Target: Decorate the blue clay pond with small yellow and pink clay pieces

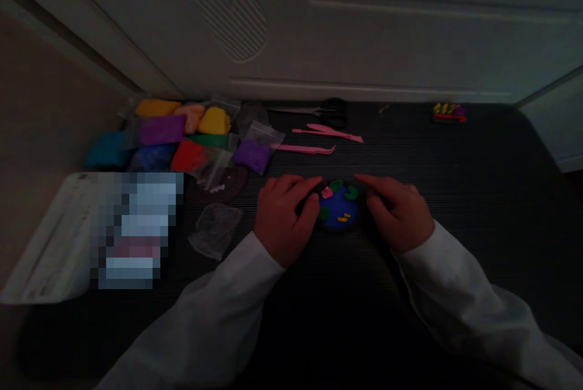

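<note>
A small round clay pond [337, 211] lies on the dark tabletop between my hands. It has a blue face, a dark rim, green lily pads, a pink flower and small yellow pieces. My left hand [286, 214] holds its left edge, the thumb and index finger at the rim. On the other side is my right hand [398, 211], its index finger stretched toward the upper right rim and its thumb apart from it. Whether the right fingertips touch the rim is too dark to tell.
Bagged coloured clay [163, 130] is heaped at the back left. Behind the pond lie pink modelling tools [332, 132], pink tweezers [307, 149] and black-handled scissors [334, 113]. A phone [141, 226] with a blurred screen is at left, a small colourful clay piece [449, 113] at back right.
</note>
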A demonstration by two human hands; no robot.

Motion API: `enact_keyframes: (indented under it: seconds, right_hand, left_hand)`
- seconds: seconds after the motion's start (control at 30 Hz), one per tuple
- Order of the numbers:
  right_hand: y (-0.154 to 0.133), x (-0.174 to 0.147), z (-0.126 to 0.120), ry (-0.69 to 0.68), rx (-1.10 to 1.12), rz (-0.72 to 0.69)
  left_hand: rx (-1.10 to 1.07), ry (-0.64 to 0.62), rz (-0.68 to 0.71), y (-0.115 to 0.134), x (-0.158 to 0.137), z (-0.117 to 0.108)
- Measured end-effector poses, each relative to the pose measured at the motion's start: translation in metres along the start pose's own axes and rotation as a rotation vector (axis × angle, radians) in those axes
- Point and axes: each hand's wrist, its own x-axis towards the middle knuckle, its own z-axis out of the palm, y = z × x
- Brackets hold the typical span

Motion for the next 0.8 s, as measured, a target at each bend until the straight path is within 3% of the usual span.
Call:
enact_keyframes:
  seconds: [0.8]
  right_hand:
    - [-0.012,0.000,0.002,-0.047,-0.086,-0.061]
  left_hand:
    - [0.035,-0.037,0.015,0.008,0.004,0.005]
